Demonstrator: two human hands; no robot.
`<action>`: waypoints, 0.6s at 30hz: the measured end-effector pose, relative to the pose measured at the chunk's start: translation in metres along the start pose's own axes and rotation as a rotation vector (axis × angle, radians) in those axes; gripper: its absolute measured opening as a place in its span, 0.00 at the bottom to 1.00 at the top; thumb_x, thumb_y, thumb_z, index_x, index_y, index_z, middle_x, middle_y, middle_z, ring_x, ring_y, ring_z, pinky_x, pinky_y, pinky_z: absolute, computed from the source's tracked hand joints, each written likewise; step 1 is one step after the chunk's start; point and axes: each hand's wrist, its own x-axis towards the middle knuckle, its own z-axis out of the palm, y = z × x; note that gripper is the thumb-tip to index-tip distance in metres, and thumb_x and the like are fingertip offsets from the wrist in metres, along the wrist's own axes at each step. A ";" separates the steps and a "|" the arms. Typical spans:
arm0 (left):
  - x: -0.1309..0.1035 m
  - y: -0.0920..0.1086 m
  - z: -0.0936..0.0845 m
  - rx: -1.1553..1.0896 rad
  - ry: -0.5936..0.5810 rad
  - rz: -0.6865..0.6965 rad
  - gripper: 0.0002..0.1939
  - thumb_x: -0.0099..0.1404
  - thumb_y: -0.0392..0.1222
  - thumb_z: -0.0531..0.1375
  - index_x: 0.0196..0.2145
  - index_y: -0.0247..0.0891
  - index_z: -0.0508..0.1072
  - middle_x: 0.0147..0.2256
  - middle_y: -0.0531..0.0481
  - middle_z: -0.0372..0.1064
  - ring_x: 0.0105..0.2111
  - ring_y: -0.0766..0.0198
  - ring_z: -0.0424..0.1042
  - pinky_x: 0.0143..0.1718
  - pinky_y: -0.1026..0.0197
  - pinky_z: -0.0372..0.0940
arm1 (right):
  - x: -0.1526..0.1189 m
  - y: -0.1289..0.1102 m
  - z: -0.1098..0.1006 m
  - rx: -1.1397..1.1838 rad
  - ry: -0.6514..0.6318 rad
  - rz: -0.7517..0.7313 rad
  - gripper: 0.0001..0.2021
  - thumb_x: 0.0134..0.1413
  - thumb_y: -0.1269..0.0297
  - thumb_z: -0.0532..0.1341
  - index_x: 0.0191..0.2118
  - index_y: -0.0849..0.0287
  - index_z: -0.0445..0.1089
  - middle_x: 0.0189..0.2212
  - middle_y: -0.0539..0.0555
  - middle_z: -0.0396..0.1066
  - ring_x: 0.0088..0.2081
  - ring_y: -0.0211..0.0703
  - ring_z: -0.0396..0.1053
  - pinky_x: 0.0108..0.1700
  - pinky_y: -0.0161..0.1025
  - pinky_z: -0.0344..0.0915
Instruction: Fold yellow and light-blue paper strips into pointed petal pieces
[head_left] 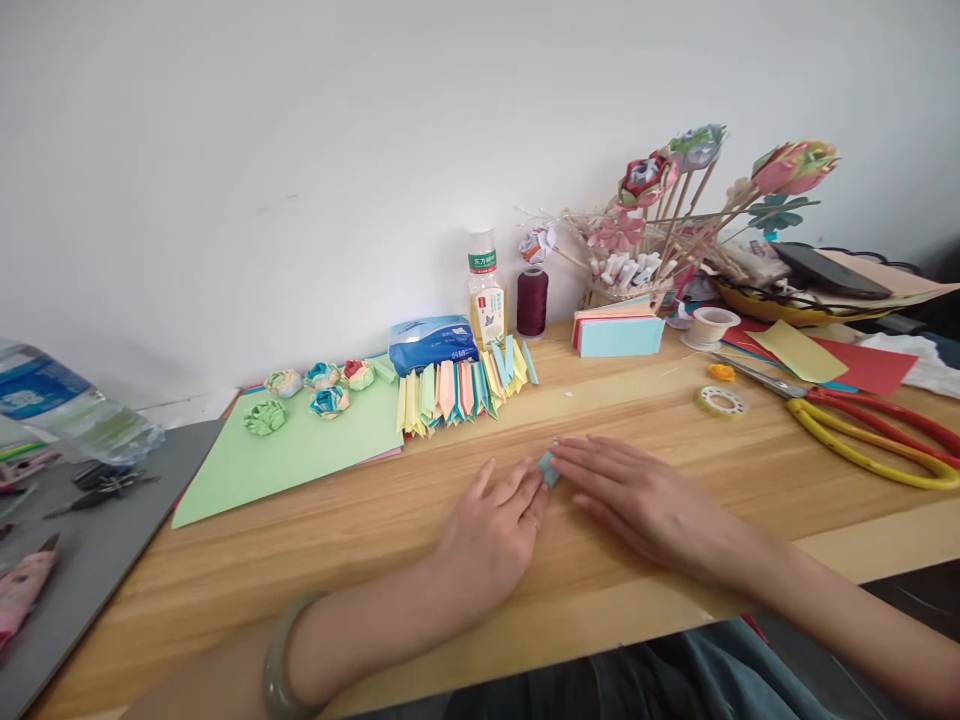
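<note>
A small light blue piece of paper (549, 470) lies on the wooden table (360, 560), partly covered by the fingers of both hands. My left hand (495, 525) rests on the table with its fingers spread, the fingertips touching the paper's left side. From the right, my right hand (637, 495) lies flat with its fingers stretched out, the tips on the paper's right edge. Behind them stands a row of folded colored paper pieces (457, 395). Further right, a stack of colored paper strips (621, 337) stands on its edge.
Paper rosettes (330, 402) sit on green sheets (285, 480) at the left. A blue tissue pack (431, 343), bottle (487, 300) and dark red thread spool (532, 302) stand near the wall. Large scissors (870, 420) and a tape roll (721, 401) lie at the right.
</note>
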 end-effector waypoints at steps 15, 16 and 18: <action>-0.005 0.008 -0.006 0.101 -0.031 0.002 0.21 0.70 0.32 0.41 0.53 0.28 0.66 0.54 0.42 0.64 0.56 0.55 0.61 0.54 0.47 0.57 | -0.011 0.000 0.004 0.202 -0.295 0.007 0.33 0.62 0.51 0.50 0.66 0.58 0.37 0.64 0.59 0.43 0.64 0.51 0.42 0.62 0.59 0.45; -0.005 0.008 -0.006 0.094 -0.041 0.006 0.20 0.70 0.32 0.41 0.53 0.28 0.66 0.54 0.42 0.64 0.56 0.55 0.61 0.54 0.47 0.57 | -0.011 0.000 0.004 0.203 -0.279 0.008 0.32 0.62 0.52 0.50 0.66 0.58 0.37 0.64 0.59 0.44 0.64 0.51 0.44 0.62 0.59 0.45; -0.005 0.007 -0.006 0.081 -0.066 0.015 0.20 0.70 0.32 0.42 0.53 0.28 0.66 0.54 0.41 0.64 0.56 0.55 0.60 0.55 0.48 0.57 | -0.012 0.001 0.005 0.204 -0.257 0.012 0.31 0.62 0.53 0.50 0.66 0.56 0.38 0.63 0.59 0.46 0.63 0.50 0.46 0.62 0.59 0.44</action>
